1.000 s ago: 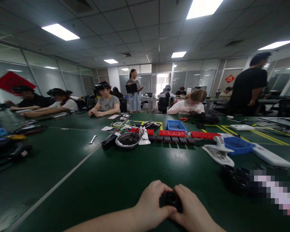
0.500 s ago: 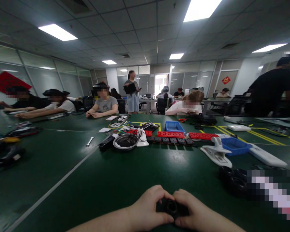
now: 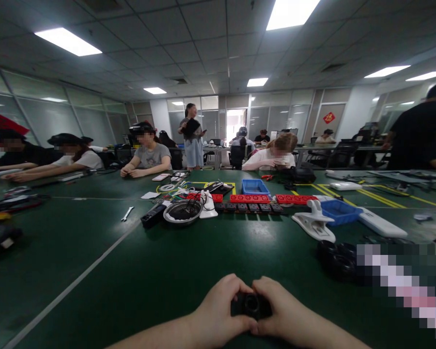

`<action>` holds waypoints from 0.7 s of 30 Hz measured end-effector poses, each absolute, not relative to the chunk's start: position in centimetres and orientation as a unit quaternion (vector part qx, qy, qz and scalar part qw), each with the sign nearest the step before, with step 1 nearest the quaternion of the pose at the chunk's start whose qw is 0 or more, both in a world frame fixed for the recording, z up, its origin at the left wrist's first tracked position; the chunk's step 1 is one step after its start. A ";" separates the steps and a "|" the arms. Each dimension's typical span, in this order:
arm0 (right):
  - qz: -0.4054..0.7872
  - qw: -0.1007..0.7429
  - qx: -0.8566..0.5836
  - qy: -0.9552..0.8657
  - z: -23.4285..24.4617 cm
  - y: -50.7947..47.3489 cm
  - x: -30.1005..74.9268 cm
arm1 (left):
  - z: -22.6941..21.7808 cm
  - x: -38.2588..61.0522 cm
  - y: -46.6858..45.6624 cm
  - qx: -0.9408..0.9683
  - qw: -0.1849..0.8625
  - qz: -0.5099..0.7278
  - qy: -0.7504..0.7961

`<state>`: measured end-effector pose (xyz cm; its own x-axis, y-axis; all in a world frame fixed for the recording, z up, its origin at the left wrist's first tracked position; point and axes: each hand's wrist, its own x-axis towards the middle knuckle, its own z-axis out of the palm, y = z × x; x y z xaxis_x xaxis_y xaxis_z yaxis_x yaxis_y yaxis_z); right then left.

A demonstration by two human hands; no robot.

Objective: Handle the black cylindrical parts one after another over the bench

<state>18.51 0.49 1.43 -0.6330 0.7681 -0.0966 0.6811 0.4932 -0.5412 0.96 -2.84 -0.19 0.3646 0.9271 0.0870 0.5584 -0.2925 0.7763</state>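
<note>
Both my hands meet at the near edge of the dark green table [image 3: 167,271]. My left hand [image 3: 218,315] and my right hand [image 3: 281,312] are closed around a small black round part [image 3: 250,304], a ring-shaped piece with a hole facing up. Fingers and thumbs pinch it from both sides, just above the table top. A pile of similar black round parts [image 3: 336,259] lies to the right, a short reach away.
Mid-table lie a round metal bowl [image 3: 182,212], red and black power strips [image 3: 250,202], two blue trays [image 3: 339,212], a white clamp [image 3: 314,223] and a small wrench [image 3: 127,213]. Several people sit along the far and left sides; one person in black stands at right.
The view has panned right and tipped slightly, so everything on the table shifted left. My hands stay clasped on the black part, with small finger shifts turning it.
</note>
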 end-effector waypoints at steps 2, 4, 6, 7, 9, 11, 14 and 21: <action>0.251 0.080 -0.436 -0.861 1.2 0.1 18.2 | -0.3 1.1 -2.9 0.751 0.317 0.278 0.507; 0.222 0.097 -0.444 -0.862 0.8 -0.2 18.0 | -0.3 1.2 -3.0 0.746 0.299 0.281 0.525; 0.193 0.114 -0.446 -0.867 0.4 -0.5 17.7 | -0.1 1.3 -3.1 0.742 0.290 0.282 0.535; 0.181 0.117 -0.448 -0.868 0.3 -0.6 17.6 | 0.1 1.3 -3.1 0.741 0.289 0.282 0.537; 0.172 0.115 -0.454 -0.867 0.4 -0.7 17.6 | 0.4 1.2 -3.2 0.742 0.292 0.282 0.533; 0.186 0.117 -0.446 -0.868 0.6 -0.6 17.7 | 0.6 1.0 -3.1 0.749 0.301 0.276 0.522; 0.243 0.119 -0.396 -0.877 1.2 -0.2 18.3 | 0.6 0.5 -2.8 0.766 0.324 0.264 0.488; 0.351 0.091 -0.354 -0.862 2.2 0.5 19.1 | 0.4 0.0 -2.4 0.803 0.323 0.277 0.417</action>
<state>19.11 0.49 2.15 -0.7320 0.6751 -0.0911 0.5471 0.5029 -0.6692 -0.03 -2.37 0.41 0.4993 0.8485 0.1754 0.4910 -0.4438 0.7496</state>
